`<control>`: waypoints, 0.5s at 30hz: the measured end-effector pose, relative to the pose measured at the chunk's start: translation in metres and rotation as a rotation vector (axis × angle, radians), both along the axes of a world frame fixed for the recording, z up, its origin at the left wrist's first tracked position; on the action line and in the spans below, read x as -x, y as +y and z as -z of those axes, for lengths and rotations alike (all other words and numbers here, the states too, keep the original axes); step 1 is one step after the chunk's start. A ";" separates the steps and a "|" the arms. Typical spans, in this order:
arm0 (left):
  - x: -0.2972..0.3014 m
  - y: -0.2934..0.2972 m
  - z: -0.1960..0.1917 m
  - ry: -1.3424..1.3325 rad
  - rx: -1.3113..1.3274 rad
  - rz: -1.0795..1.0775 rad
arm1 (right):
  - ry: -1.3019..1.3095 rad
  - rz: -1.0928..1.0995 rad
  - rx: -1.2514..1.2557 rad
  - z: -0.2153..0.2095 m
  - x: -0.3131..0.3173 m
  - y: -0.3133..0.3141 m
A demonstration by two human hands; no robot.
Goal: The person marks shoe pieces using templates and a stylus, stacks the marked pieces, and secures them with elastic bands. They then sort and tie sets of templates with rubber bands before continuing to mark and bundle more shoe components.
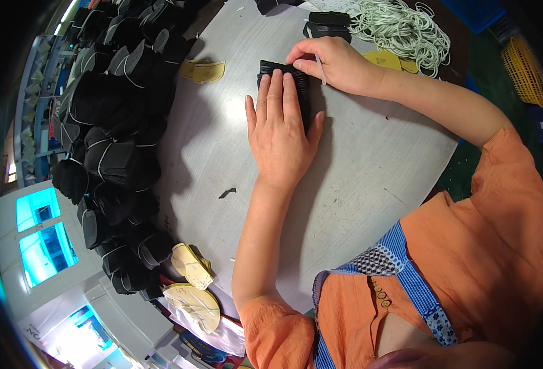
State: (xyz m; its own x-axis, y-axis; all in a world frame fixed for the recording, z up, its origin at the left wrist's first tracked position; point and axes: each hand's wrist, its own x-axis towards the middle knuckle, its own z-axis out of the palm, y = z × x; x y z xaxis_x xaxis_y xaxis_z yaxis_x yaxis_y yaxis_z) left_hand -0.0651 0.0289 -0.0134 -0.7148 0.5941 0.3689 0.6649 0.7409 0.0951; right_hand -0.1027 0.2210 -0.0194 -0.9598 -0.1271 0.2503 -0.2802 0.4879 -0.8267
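Orange shirt [492, 240] nearest my view, then a left hand [282, 141] flat over a black layered stack [302, 87].
Past the blue apron [419, 277], on the pale table [357, 172], I see that left hand open, palm down, fingers together, thumb apart. Just beyond, the right hand [339, 64] is pinched closed at the stack's far right corner, a slim whitish strip [320, 69] in its fingers; I cannot tell whether that is cord or stick. Farther off, I make out a black bundle [330, 19], yellow flat pieces [383, 59] and a heap of pale cords [400, 34].
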 end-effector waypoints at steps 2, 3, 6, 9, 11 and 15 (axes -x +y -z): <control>0.001 -0.007 -0.003 -0.025 0.030 0.037 | 0.013 -0.013 -0.055 0.000 0.002 0.003; 0.001 -0.008 -0.006 -0.051 0.054 0.073 | 0.012 -0.005 -0.051 0.000 0.002 0.005; 0.002 -0.002 -0.024 -0.108 0.064 0.061 | -0.002 -0.025 -0.072 -0.001 0.003 0.008; 0.017 0.010 -0.023 -0.088 0.085 0.038 | 0.019 -0.029 -0.082 -0.001 0.005 0.007; 0.022 0.009 -0.020 -0.144 0.102 0.059 | -0.002 -0.073 -0.125 -0.002 0.006 0.008; 0.024 0.004 -0.021 -0.215 0.215 0.101 | -0.056 -0.096 -0.165 -0.012 0.004 0.034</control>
State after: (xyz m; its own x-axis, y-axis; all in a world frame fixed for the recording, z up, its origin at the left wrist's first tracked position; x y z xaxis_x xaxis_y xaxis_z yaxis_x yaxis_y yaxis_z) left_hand -0.0890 0.0324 0.0081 -0.6965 0.7137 0.0744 0.7175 0.6908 0.0899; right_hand -0.1064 0.2546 -0.0073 -0.9531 -0.2535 0.1655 -0.2880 0.5911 -0.7534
